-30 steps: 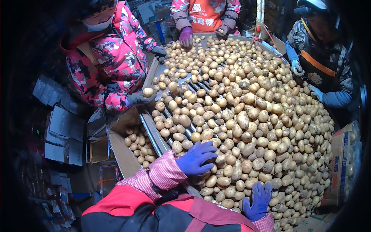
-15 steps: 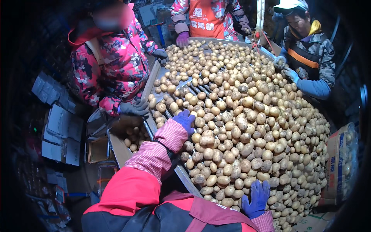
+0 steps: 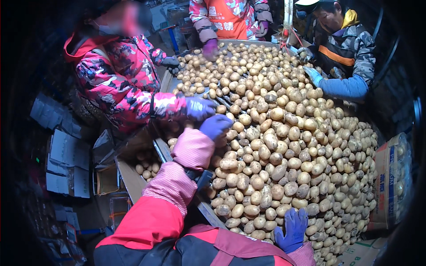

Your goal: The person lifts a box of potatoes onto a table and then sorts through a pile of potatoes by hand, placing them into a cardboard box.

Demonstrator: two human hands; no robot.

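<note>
A large heap of muddy, yellow-brown potatoes (image 3: 284, 168) covers the sorting table and slopes down towards me on the right. My left hand (image 3: 216, 127), in a purple glove, reaches over the heap's left side. Its fingers bend down among the potatoes, and their undersides are hidden, so whether they grip one does not show. Nearer to me, my right hand (image 3: 292, 230), also in a purple glove, lies open on the potatoes with its fingers spread. A co-worker's gloved hand (image 3: 199, 107) is just beyond my left hand.
The table's metal edge (image 3: 207, 213) runs along my left. Below it stands an open carton (image 3: 132, 175) with potatoes inside. Three co-workers stand round the far side. A carton (image 3: 382, 186) of bagged goods is at the right, and flattened boxes (image 3: 69, 164) lie far left.
My left hand has shifted slightly forward and turned its fingers rightward. The left co-worker's arm has reached in over the potatoes. My right hand stays on the heap.
</note>
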